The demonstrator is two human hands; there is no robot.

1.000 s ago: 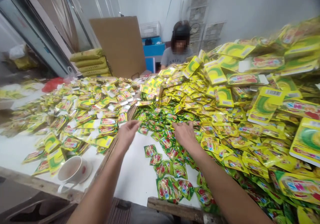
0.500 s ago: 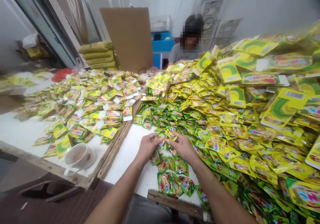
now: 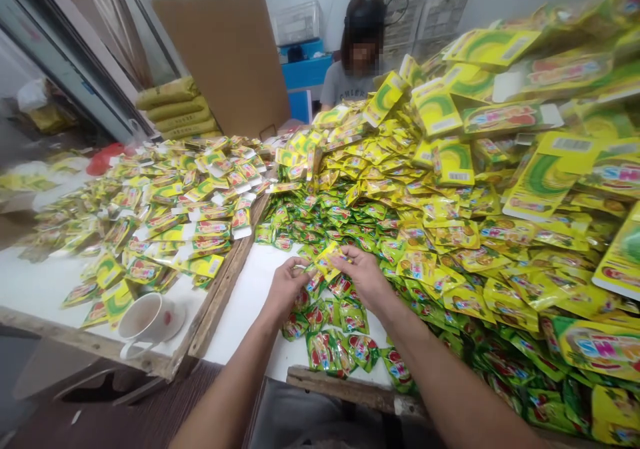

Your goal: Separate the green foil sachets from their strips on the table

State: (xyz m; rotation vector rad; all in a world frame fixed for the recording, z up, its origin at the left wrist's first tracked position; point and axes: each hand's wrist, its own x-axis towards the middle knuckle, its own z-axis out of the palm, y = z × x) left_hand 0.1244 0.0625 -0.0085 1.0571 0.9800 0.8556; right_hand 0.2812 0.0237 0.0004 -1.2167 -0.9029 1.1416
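My right hand [image 3: 367, 279] pinches a small shiny yellow packet [image 3: 329, 260] at its right side. My left hand [image 3: 289, 287] is closed at the left end of the same packet, its fingertips pressed on packet material there; whether they grip the yellow packet or a green one beneath is partly hidden. Under and in front of both hands lie several green packets with red fruit pictures [image 3: 323, 350] on the white tabletop [image 3: 239, 302]. Just beyond my fingers a heap of green packets [image 3: 330, 219] begins.
To the right rises a high heap of yellow packets [image 3: 465, 262], topped by flat yellow cartons [image 3: 545, 172]. More cartons [image 3: 165, 222] cover the left table, near a white cup [image 3: 157, 319]. A wooden edge [image 3: 227, 289] divides the tables. Across sits a person [image 3: 350, 85] beside a cardboard sheet [image 3: 225, 62].
A yellow packet now shows plainly between my hands, where green packets showed before. My view has shifted slightly to the right and down, and my hands have drawn slightly apart.
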